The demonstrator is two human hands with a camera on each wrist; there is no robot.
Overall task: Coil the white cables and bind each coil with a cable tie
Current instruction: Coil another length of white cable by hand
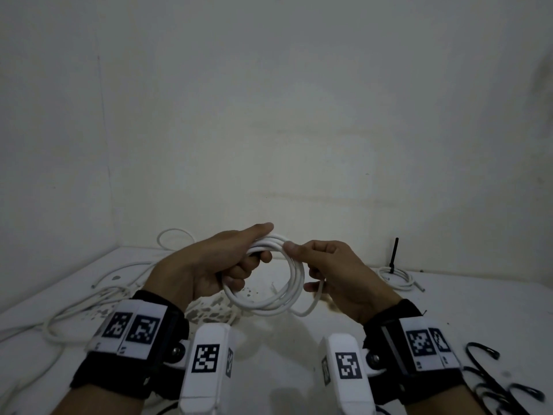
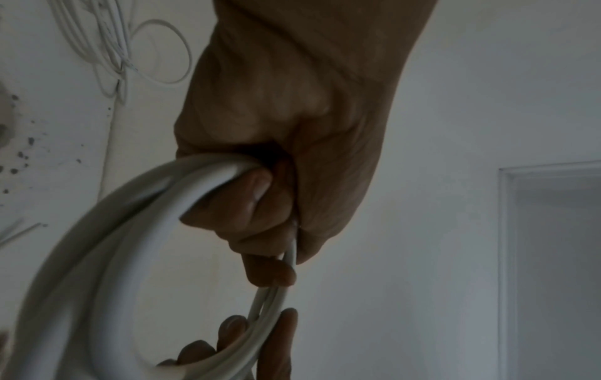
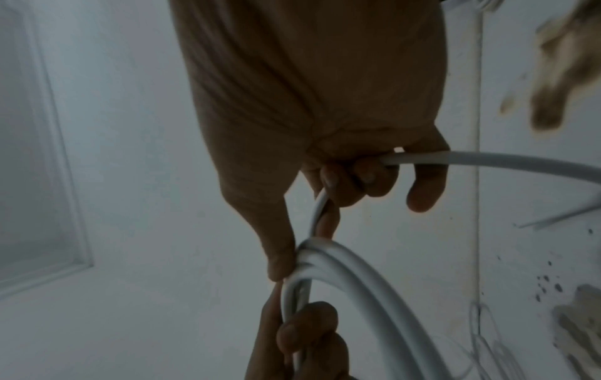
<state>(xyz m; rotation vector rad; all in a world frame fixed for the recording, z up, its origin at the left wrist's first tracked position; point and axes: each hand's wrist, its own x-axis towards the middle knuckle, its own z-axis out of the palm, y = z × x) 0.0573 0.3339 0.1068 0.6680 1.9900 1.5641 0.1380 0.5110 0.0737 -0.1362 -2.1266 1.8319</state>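
Observation:
A white cable coil (image 1: 287, 292) of several loops hangs above the white table (image 1: 269, 348), held between both hands. My left hand (image 1: 239, 259) grips the coil's upper left part, fingers curled round the bundled strands (image 2: 208, 180). My right hand (image 1: 317, 265) pinches the coil's top right with thumb and forefinger, and its lower fingers curl round the cable's loose tail (image 3: 471, 159). That tail end (image 1: 311, 307) droops below the coil. Black cable ties (image 1: 490, 381) lie at the table's right front.
Loose white cables (image 1: 89, 301) sprawl over the left of the table. A smaller bound coil (image 1: 398, 280) with an upright black tie (image 1: 394, 256) sits at the back right. A white wall rises close behind. Brown stains mark the table under the coil.

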